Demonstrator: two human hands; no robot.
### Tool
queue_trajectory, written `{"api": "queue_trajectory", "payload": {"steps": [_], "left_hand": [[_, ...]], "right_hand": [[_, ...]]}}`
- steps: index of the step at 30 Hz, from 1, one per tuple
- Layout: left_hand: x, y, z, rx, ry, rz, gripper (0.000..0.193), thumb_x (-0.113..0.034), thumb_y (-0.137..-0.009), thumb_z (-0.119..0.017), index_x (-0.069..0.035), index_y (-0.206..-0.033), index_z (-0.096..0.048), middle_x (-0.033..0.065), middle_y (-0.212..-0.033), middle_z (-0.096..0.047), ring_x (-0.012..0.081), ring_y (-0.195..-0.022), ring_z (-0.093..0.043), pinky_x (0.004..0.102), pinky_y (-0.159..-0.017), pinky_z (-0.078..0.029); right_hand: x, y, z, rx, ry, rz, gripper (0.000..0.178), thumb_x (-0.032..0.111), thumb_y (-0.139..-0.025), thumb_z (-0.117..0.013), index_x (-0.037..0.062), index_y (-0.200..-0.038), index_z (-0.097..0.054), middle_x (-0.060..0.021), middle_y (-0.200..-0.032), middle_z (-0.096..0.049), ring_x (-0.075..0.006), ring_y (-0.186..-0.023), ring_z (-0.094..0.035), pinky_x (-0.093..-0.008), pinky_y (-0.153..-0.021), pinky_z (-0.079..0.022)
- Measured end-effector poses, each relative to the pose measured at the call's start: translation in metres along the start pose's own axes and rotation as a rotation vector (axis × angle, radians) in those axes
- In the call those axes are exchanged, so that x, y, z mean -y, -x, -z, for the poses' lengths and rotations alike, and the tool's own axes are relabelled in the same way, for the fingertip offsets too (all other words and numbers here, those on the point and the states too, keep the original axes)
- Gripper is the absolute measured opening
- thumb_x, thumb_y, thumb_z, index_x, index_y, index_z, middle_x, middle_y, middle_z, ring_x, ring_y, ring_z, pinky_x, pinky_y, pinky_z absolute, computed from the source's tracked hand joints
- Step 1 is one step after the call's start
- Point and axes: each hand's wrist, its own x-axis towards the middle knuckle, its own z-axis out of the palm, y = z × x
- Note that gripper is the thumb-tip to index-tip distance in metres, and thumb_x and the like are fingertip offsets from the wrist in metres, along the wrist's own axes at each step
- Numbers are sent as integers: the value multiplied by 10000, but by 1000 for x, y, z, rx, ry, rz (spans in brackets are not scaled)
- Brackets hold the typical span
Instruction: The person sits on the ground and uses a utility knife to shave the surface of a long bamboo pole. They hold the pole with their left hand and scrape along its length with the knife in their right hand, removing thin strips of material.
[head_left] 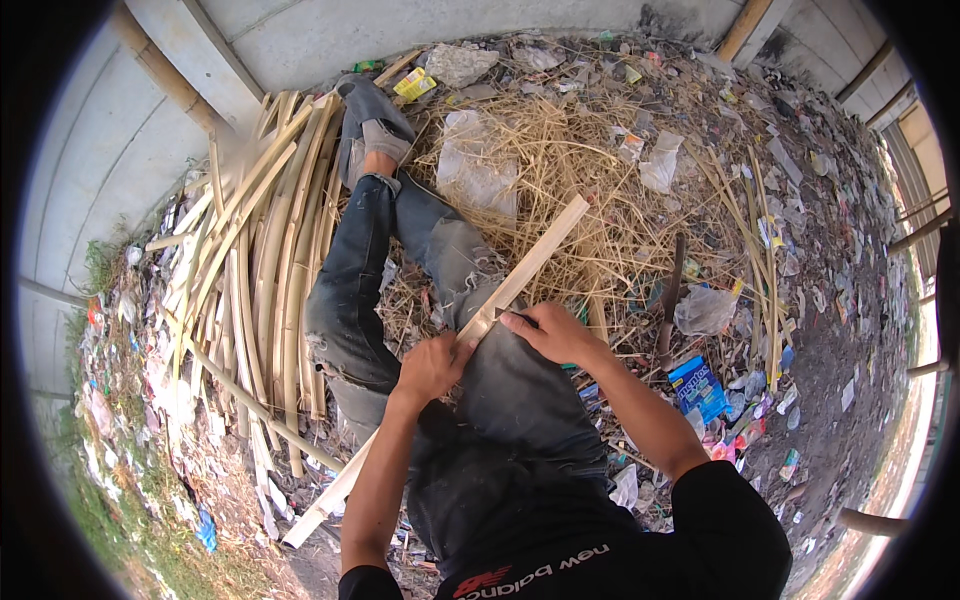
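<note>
Pale panelled wall (330, 28) curves along the far side; littered ground (850, 330) spreads from its foot to the right rim. Left to right:

Far left: pile of split pale canes (270, 270), ends toward the wall, well apart from the hands.

Centre-left: left hand (432, 366), closed around the pale strip (540, 250) at mid-length, knuckles up.

Centre: strip rests across the dark trousers (520, 400). Long axis diagonal: near end at lower left, beyond the left forearm; far end at upper right, past the trouser leg's edge and over loose straw (600, 150). Near part passes under the left forearm.

Centre-right: right hand (556, 334), fingers folded around a small dark tool (522, 320), which meets the strip's right-hand edge. Tool's tip: cannot tell, too small. Key relation: right hand sits just beside the left, farther up the strip, hence nearer its far end; tool lies crosswise to the long axis.

Right: long dark blade (674, 290) and blue packet (699, 389) on the ground, apart from the right hand.
</note>
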Motion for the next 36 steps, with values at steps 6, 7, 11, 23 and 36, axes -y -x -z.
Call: {"api": "queue_trajectory", "payload": {"steps": [6,7,11,23,36], "left_hand": [[-13,11,7,-58,-109,40,568,-545,-963,-672,-23,-1187,-673,225,-881,-740,444,-857,-731,532,-759,-561],[-18,14,11,-67,-105,36,590,-547,-951,-685,-33,-1241,-662,227,-913,-744,441,-863,-733,528,-763,-565],[-9,26,7,-192,-80,-102,639,-483,-930,-734,-118,-1438,-602,234,-1025,-747,427,-860,-739,517,-762,-578],[4,40,-2,-98,-42,-122,634,-339,-918,-753,-197,-1511,-580,197,-1004,-727,397,-847,-737,492,-758,-592],[16,79,4,-125,-14,-87,650,-338,-925,-768,-155,-1515,-566,194,-1015,-738,392,-815,-737,481,-740,-594]], "right_hand": [[-15,6,32,-440,-204,-182,371,355,-940,-755,-9,-985,-699,-104,-676,-632,-270,-622,-644,-418,-641,-503],[-38,4,29,-568,-180,-216,330,288,-915,-773,-4,-1043,-685,-97,-721,-645,-259,-656,-653,-408,-662,-512],[-54,4,30,-868,-36,-177,408,86,-825,-776,16,-1196,-621,-145,-939,-681,-268,-858,-681,-407,-772,-534],[-30,-34,-20,-553,-251,-140,607,509,-807,-894,-24,-981,-661,-101,-800,-684,-231,-734,-666,-380,-696,-532],[-97,-82,49,-841,-434,-383,439,382,-948,-779,-1,-746,-706,-69,-638,-664,-160,-561,-595,-367,-569,-463]]}}
